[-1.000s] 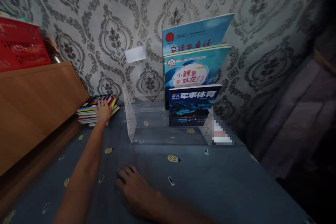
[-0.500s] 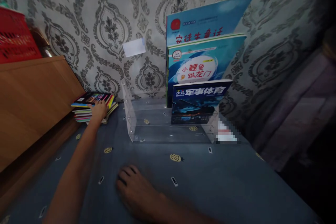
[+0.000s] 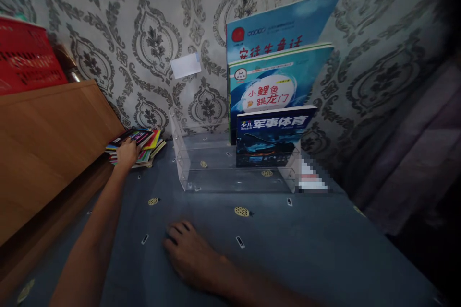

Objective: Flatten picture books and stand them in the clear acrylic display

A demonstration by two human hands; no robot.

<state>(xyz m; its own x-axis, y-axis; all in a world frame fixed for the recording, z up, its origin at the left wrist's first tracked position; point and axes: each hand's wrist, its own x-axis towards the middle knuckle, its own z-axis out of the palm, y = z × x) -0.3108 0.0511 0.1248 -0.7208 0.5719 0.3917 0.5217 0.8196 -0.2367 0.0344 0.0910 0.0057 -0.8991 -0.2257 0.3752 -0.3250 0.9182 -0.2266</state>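
At the far left, my left hand (image 3: pixel 127 152) grips the near edge of a dark-covered book (image 3: pixel 131 137) on top of a stack. Its thumb is hard to make out. A yellow and red book (image 3: pixel 154 140) sticks out beneath the dark one, over several more books (image 3: pixel 147 155). My right hand (image 3: pixel 189 252) rests low over the table, holding nothing, its fingers slightly bent and apart. Beyond it stands a clear acrylic tiered rack (image 3: pixel 182 163). On its right side lean a dark blue book (image 3: pixel 266 139), a teal book (image 3: pixel 270 81) and a tall blue book (image 3: pixel 284 24).
A wooden cabinet (image 3: pixel 61 139) borders the left side, with a red basket (image 3: pixel 29 57) on top. A dark blue cloth with pineapple prints (image 3: pixel 306 244) covers the table. Patterned wallpaper (image 3: pixel 154 33) backs everything, and a white paper (image 3: pixel 185 65) shows against it. Curtain-like fabric (image 3: pixel 403 153) hangs at right.
My left hand has shifted left across the stack, and the dark top book has slid left, uncovering more of the yellow and red one. My right hand stays nearly in place; the view has shifted slightly.
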